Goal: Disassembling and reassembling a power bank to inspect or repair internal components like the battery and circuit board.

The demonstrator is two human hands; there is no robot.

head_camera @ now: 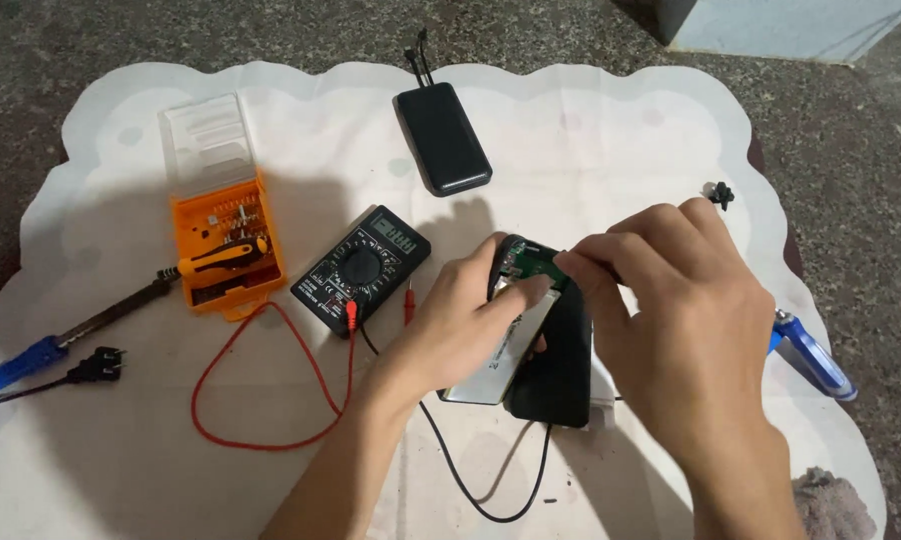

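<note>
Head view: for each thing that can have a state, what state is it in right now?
Opened black device: shell open, green circuit board and silvery cell exposed.
Left hand: thumb pressing on the cell.
Right hand: fingers pinched over the board.
Orange screwdriver kit: clear lid flipped open.
Multimeter: leads plugged in.
Soldering iron: lying unplugged.
Black power bank: closed.
</note>
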